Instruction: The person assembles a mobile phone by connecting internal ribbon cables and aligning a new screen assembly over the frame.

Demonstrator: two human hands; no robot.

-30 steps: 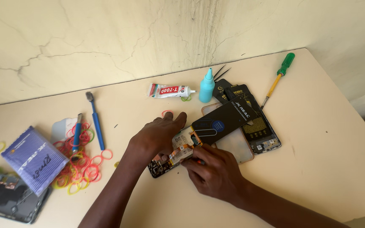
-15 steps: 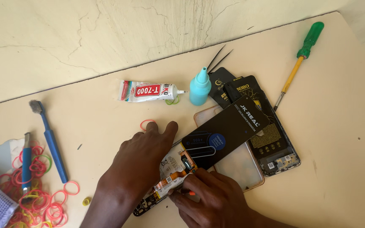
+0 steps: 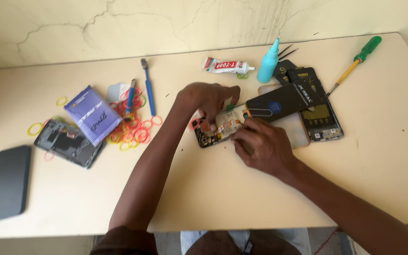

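Head view: opened phone [image 3: 213, 132] at table [image 3: 204, 198] centre is pinned by left hand [image 3: 208, 99], fingers bunched, right hand [image 3: 260, 144] pinching at its 3 o'clock edge; slip risks tearing ribbon cable.

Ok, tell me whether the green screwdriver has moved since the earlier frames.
No. The green screwdriver still lies right of the teal bottle, tip toward the stacked phones; only the camera view shifted.

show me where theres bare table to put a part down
Free: the near strip of the table between the two forearms, the right end beyond the green screwdriver, and the far-left corner above the rubber bands. Crowded: around the opened phone under both hands, and the cases by the blue bottle.
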